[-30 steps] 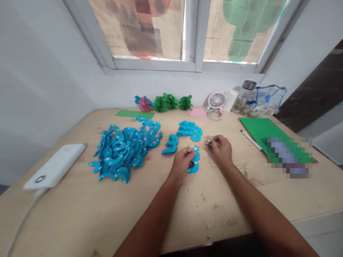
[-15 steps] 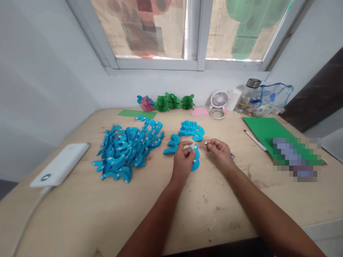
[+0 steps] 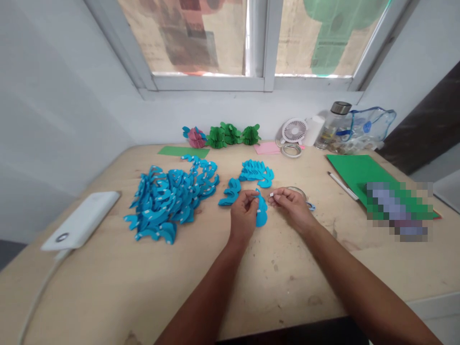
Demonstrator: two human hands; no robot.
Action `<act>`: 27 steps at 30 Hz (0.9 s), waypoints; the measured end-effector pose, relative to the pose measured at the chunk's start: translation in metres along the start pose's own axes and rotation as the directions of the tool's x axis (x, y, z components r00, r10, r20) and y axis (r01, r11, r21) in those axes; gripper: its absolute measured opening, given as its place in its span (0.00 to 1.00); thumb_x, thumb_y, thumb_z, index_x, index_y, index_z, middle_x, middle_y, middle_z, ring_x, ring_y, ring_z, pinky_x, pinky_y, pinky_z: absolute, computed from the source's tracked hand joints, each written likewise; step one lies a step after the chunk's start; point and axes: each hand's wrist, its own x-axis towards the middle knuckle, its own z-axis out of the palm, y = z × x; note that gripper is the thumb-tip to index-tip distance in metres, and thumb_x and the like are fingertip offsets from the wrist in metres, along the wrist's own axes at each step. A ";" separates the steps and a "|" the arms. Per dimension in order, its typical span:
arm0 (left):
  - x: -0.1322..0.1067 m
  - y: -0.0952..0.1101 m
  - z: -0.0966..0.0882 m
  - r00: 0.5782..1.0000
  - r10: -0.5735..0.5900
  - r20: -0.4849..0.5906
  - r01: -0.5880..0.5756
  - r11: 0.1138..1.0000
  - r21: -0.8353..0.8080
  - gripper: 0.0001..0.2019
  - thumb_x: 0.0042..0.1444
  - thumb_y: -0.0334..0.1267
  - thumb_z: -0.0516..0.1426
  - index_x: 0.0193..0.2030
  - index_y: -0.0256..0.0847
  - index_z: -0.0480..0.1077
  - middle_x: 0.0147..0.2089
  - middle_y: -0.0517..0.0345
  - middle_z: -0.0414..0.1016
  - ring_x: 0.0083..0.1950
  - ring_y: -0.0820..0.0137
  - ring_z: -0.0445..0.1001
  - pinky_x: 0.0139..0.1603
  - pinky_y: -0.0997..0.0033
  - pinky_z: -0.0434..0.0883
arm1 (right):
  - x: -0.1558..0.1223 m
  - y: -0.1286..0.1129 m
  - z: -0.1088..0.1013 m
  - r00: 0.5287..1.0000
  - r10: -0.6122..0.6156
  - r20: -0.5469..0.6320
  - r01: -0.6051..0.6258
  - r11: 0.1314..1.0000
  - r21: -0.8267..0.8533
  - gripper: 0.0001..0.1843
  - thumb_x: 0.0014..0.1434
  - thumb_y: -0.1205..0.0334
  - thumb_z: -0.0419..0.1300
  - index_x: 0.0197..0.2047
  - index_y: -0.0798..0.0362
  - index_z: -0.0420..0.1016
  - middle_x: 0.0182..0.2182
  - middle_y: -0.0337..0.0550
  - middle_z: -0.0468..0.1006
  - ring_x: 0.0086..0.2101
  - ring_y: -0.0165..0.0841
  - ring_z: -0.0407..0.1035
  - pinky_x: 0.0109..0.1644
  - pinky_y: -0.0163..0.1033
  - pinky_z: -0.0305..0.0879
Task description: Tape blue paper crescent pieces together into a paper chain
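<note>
My left hand (image 3: 244,215) pinches a blue scalloped paper piece (image 3: 262,219) near its upper end; a white square shows on the paper. Just to the right, my right hand (image 3: 294,207) holds a tiny white square (image 3: 271,195), probably tape, between thumb and finger. The square is apart from the paper. Beyond my left hand lie a few folded blue paper pieces (image 3: 232,191) and a row of similar blue pieces (image 3: 256,172). A large heap of blue pieces with white squares (image 3: 161,201) spreads to the left. Partly hidden behind my right hand are a ring-shaped roll (image 3: 301,191) and a small blue-edged object (image 3: 311,207).
At left sits a white power bank (image 3: 82,220) with a cable. Along the wall stand green paper figures (image 3: 230,135), a pink one (image 3: 196,138), a small fan (image 3: 294,130) and a bottle (image 3: 334,124). Green sheets (image 3: 355,172) and a white pen (image 3: 343,186) lie right.
My right hand has moved slightly left with the white square, closer to the blue paper. My left hand has tilted the paper a little, and its fingers have closed nearer its top.
</note>
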 end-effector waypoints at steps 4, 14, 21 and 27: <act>0.000 0.000 0.001 1.000 -0.015 0.008 0.015 1.000 -0.026 0.06 0.45 0.35 0.57 0.32 0.39 0.69 0.25 0.62 0.68 0.22 0.77 0.62 0.23 0.78 0.61 | -0.001 0.001 0.003 0.998 -0.030 0.052 0.030 1.000 -0.004 0.12 0.46 0.59 0.65 0.35 0.52 0.73 0.28 0.39 0.77 0.28 0.28 0.68 0.32 0.33 0.62; -0.001 -0.004 0.004 0.981 -0.143 0.135 0.159 0.980 -0.119 0.10 0.42 0.41 0.60 0.31 0.39 0.66 0.24 0.62 0.69 0.22 0.77 0.64 0.21 0.79 0.59 | -0.003 0.002 0.008 0.994 -0.055 0.090 0.053 0.998 0.024 0.19 0.46 0.61 0.65 0.44 0.48 0.70 0.30 0.36 0.76 0.28 0.28 0.68 0.32 0.33 0.61; 0.000 0.001 0.000 0.946 -0.228 0.229 0.279 0.934 -0.223 0.14 0.40 0.41 0.62 0.32 0.39 0.64 0.23 0.63 0.69 0.21 0.78 0.65 0.21 0.79 0.59 | -0.004 0.006 0.014 0.995 0.004 0.101 -0.022 0.985 0.173 0.24 0.43 0.62 0.67 0.45 0.47 0.69 0.32 0.37 0.76 0.23 0.24 0.64 0.23 0.30 0.54; 0.004 0.006 -0.008 0.940 -0.244 0.238 0.284 0.947 -0.153 0.19 0.38 0.41 0.65 0.34 0.41 0.62 0.21 0.65 0.70 0.19 0.76 0.67 0.22 0.76 0.63 | -0.007 0.007 0.026 0.996 -0.014 0.088 -0.009 0.968 0.250 0.25 0.41 0.61 0.68 0.44 0.47 0.68 0.32 0.35 0.75 0.21 0.26 0.67 0.25 0.33 0.63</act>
